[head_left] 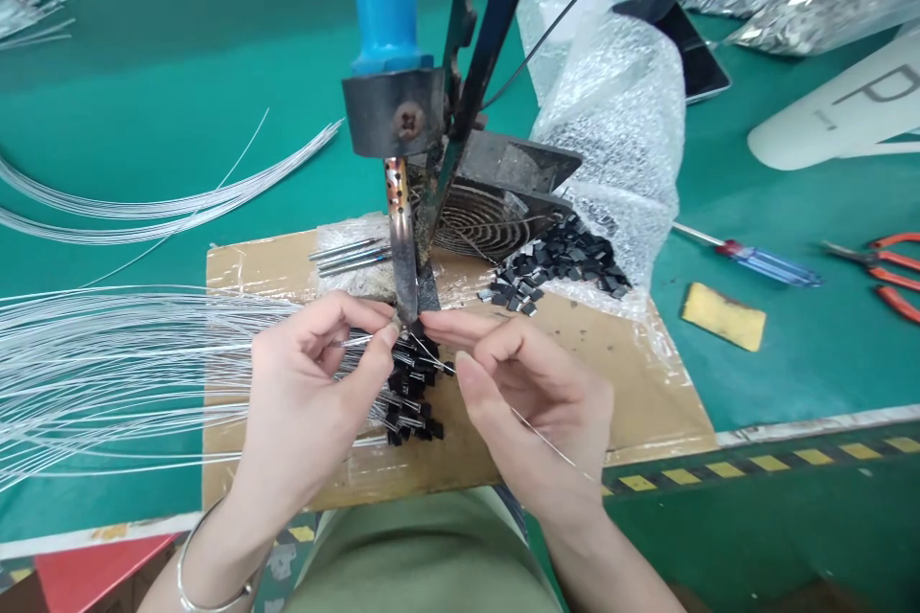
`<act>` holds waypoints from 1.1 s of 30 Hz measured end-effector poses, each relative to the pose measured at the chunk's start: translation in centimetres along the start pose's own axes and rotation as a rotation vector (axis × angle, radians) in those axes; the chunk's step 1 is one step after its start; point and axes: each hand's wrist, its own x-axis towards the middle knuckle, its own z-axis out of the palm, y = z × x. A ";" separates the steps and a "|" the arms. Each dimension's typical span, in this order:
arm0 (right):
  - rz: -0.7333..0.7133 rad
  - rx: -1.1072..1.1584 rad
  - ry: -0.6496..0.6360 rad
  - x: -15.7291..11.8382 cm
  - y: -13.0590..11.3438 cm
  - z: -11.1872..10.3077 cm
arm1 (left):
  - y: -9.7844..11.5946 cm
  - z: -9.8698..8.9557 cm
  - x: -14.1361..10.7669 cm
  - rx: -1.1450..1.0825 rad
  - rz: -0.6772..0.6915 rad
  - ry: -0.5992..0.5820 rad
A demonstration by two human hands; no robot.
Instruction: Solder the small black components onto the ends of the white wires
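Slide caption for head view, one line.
Left hand and right hand at a blue-handled soldering iron's tip, the right holding thin wire; white wires lie beside the left.

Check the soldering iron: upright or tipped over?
Upright, pointing down: the soldering iron stands in a black clamp, blue handle above, tip between the left hand and right hand.

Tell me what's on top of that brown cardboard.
The cardboard bears part of the white wires, their black ends, and a heap of small black pieces. Whatever lies directly beneath the left hand and right hand is covered.
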 end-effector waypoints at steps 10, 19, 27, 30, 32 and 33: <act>-0.028 -0.032 0.003 0.1 -0.1 0.1 | 0.2 -0.1 -0.3 0.045 0.015 0.024; -0.016 -0.015 0.001 -0.1 -0.1 0.1 | 0.0 0.0 -0.2 0.039 0.006 0.031; -0.022 -0.038 0.012 0.0 0.0 0.1 | 0.1 0.0 -0.1 0.027 0.010 0.008; -0.031 -0.032 0.019 0.0 0.0 0.2 | 0.0 0.0 -0.2 0.024 0.020 0.008; -0.039 -0.027 0.016 0.0 0.1 0.3 | 0.0 0.0 -0.2 0.017 0.030 0.015; -0.040 -0.024 0.014 -0.1 0.1 0.3 | -0.1 0.0 -0.2 0.015 0.034 0.016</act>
